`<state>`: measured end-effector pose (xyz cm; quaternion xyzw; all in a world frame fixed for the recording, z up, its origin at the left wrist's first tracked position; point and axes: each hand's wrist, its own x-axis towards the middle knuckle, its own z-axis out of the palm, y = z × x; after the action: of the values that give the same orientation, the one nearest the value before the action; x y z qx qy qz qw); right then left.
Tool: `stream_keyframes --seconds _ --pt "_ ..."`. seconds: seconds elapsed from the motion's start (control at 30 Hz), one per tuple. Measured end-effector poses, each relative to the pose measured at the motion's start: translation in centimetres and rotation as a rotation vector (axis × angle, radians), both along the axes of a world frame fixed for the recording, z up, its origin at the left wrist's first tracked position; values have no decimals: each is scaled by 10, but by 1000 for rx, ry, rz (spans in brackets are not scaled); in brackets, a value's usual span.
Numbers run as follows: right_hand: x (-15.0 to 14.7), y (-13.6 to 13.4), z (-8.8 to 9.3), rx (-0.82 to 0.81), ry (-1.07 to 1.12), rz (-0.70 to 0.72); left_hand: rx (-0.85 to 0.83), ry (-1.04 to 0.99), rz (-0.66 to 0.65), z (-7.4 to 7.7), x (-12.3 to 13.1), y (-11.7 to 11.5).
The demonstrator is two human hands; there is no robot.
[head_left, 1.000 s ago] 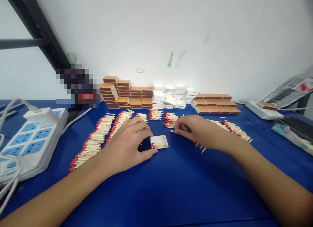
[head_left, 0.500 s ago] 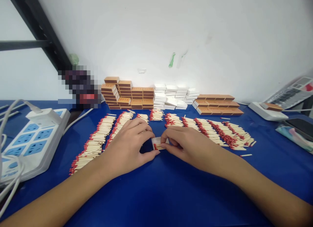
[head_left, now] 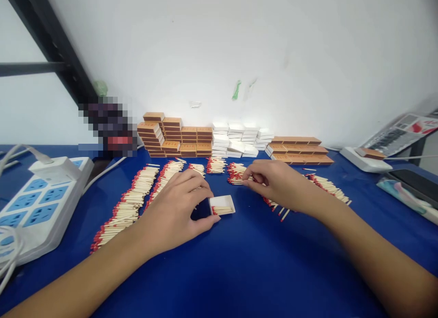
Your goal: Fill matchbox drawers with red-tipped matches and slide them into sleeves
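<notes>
Matches [head_left: 222, 210] lie in the tray [head_left: 222, 200]; matchboxes [head_left: 204, 149] stand behind it (in stacks).

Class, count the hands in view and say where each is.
2: the left hand at the left end of the open white tray, the right hand beside piled matches.

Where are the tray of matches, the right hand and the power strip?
Tray [head_left: 221, 201]: head view, on the bare part of its inside floor.
Right hand [head_left: 275, 182]: head view, on the back of the hand.
Power strip [head_left: 41, 203]: head view, near the middle of its top face.
</notes>
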<state>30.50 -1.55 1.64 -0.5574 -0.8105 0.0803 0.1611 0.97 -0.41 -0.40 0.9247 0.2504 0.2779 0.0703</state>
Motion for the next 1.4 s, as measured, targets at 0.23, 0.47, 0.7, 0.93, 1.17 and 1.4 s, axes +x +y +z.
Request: stream_keyframes --seconds 0.23,0.47,0.7,0.93,1.17,1.4 --pt "-6 4 -4 -74 -49 14 14 -14 6 -4 -2 3" --pt "-5 2 -3 -132 -60 11 1 -23 17 -5 -2 3" --pt "-23 -15 9 -157 151 72 15 -26 42 -6 -1 3" --pt "-50 -29 -3 -136 126 154 -3 -32 37 -6 1 1" --pt "-35 -22 6 -79 101 100 -28 -26 29 -6 0 0" --pt "-5 -5 5 -64 -28 -24 -33 -40 21 -8 -2 2"
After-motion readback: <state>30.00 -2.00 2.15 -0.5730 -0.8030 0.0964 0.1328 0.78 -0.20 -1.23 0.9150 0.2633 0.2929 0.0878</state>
